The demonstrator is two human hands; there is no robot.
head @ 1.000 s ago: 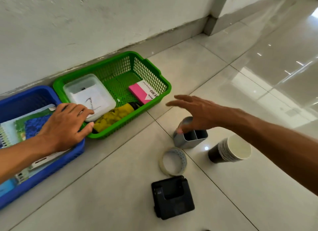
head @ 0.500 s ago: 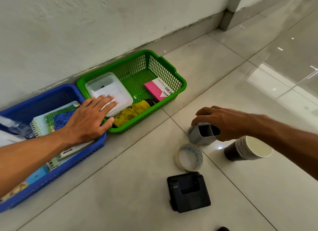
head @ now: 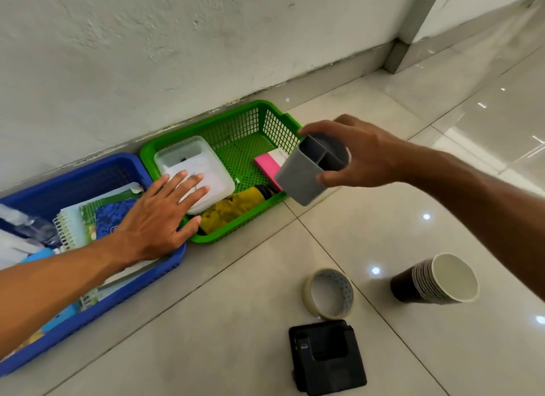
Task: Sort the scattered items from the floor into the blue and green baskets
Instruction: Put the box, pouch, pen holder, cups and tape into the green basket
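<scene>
- The right hand (head: pixel 359 152), a second ago reaching to the floor, is now carrying the grey divided holder (head: pixel 309 171), fingers clasping it, over the green basket's (head: pixel 236 112) rim.
- The left hand (head: pixel 159 216) is resting spread across both baskets, holding nothing.

Two baskets sit side by side against the wall, the left basket (head: pixel 73 171) touching the right basket (head: pixel 250 112). My right grip (head: pixel 362 154) holds the holder (head: pixel 306 174) above the right basket's near corner. Nearer me on the floor (head: pixel 236 322): tape roll (head: pixel 330 292), cup stack (head: pixel 436 280) to its right, dispenser (head: pixel 327 357) in front.
</scene>
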